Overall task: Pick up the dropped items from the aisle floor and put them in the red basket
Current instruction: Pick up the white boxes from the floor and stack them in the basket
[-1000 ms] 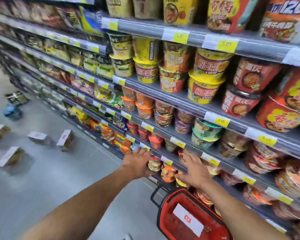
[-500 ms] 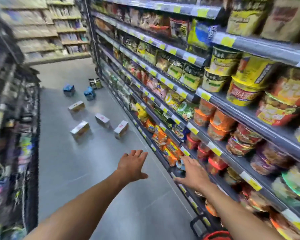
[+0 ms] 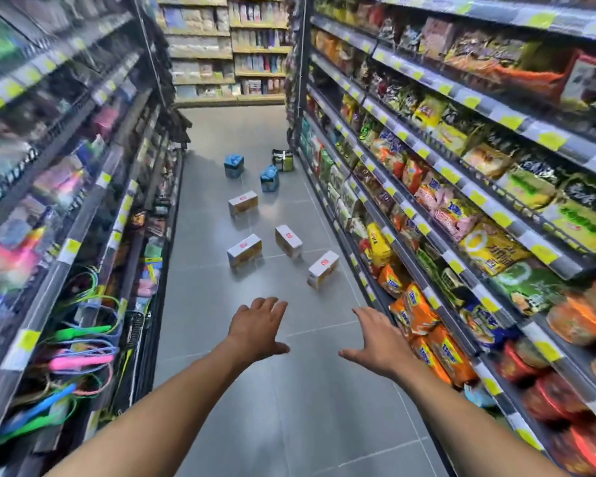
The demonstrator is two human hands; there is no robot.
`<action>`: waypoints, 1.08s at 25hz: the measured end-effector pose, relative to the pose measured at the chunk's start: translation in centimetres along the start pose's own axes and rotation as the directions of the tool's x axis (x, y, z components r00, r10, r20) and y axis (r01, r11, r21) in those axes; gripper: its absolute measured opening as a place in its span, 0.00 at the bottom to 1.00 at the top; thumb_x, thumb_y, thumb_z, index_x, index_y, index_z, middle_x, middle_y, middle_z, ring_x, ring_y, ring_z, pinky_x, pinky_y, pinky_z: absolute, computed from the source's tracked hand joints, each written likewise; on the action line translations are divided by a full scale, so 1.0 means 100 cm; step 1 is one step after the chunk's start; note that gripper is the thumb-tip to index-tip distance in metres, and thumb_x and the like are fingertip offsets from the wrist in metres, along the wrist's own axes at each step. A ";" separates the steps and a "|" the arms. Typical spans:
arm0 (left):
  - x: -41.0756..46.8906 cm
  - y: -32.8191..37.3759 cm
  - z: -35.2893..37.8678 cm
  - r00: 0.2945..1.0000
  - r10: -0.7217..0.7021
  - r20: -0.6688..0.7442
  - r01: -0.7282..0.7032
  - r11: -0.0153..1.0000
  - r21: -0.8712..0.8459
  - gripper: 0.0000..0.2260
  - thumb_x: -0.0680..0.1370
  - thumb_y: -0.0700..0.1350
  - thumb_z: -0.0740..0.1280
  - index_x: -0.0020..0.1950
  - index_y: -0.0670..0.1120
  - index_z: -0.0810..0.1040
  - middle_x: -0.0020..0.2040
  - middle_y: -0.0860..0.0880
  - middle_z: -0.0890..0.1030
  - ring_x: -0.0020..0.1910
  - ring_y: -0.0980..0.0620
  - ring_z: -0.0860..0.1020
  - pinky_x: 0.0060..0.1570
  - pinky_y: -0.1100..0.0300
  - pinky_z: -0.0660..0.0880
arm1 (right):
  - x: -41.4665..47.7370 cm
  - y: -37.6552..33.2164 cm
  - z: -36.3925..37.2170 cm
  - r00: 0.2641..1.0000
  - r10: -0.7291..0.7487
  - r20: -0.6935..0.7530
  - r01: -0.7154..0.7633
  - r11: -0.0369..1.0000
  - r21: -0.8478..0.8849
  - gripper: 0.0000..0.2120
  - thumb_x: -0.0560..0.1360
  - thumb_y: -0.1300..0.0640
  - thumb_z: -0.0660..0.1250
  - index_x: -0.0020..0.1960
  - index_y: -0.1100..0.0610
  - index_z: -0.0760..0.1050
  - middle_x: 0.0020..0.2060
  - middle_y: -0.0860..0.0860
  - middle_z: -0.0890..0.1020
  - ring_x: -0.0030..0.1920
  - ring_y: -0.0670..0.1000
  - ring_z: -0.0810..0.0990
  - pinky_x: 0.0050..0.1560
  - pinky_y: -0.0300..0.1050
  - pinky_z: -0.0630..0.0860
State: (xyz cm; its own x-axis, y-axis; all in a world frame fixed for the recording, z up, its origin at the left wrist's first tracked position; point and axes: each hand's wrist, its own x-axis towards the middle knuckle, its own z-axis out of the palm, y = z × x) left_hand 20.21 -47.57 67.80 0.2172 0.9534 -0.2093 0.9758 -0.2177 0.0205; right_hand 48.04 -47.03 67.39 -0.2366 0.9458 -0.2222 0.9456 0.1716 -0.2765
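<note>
The view has swung left since half a second ago. The aisle now runs straight ahead, with the right shelves of noodle packs on one side and the left shelves filling the other. The basket, a red sliver at the lower edge before, has slid out of view. The left hand and right hand reach forward palm down as before, but both are now over the floor. Their fingers are straight and spread, grasping nothing. The dropped goods lie on the floor ahead, well apart from the hands: four white boxes, the nearest box just beside the right shelves, then two blue packs and a dark pack farther on.
</note>
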 end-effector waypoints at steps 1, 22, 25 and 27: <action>0.006 -0.009 0.000 1.000 -0.009 0.000 0.009 1.000 -0.001 0.43 0.73 0.68 0.69 0.81 0.51 0.57 0.80 0.48 0.62 0.77 0.44 0.63 0.69 0.45 0.69 | 0.013 -0.005 -0.002 1.000 -0.008 0.003 0.008 1.000 -0.002 0.51 0.68 0.29 0.70 0.81 0.50 0.55 0.80 0.49 0.61 0.79 0.54 0.59 0.78 0.54 0.61; 0.330 -0.241 -0.045 0.944 -0.323 0.073 0.328 0.942 -0.068 0.42 0.73 0.67 0.70 0.79 0.51 0.60 0.78 0.49 0.64 0.76 0.46 0.64 0.67 0.48 0.69 | 0.494 -0.098 -0.070 0.935 -0.312 0.169 0.326 0.943 -0.063 0.49 0.68 0.33 0.72 0.81 0.50 0.55 0.80 0.49 0.61 0.78 0.54 0.61 0.74 0.53 0.66; 0.379 -0.288 -0.046 0.941 -0.334 0.056 0.339 0.934 -0.114 0.42 0.74 0.66 0.70 0.81 0.49 0.58 0.80 0.49 0.63 0.77 0.47 0.63 0.69 0.48 0.68 | 0.564 -0.120 -0.070 0.932 -0.315 0.178 0.333 0.940 -0.080 0.50 0.67 0.31 0.71 0.81 0.49 0.55 0.80 0.48 0.60 0.78 0.53 0.61 0.74 0.53 0.66; 0.409 -0.321 -0.051 0.941 -0.335 0.038 0.337 0.933 -0.124 0.43 0.75 0.65 0.70 0.82 0.48 0.56 0.81 0.49 0.62 0.79 0.47 0.61 0.72 0.49 0.66 | 0.605 -0.137 -0.073 0.937 -0.301 0.177 0.323 0.940 -0.109 0.50 0.67 0.32 0.72 0.81 0.48 0.55 0.80 0.47 0.60 0.79 0.53 0.60 0.73 0.55 0.65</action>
State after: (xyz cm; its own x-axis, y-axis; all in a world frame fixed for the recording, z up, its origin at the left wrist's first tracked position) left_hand -2.08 -0.53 63.57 -0.1235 0.9626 -0.2409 0.9870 0.1442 0.0703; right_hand 22.39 9.89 64.56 -0.5460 0.7857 -0.2909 0.8370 0.4964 -0.2301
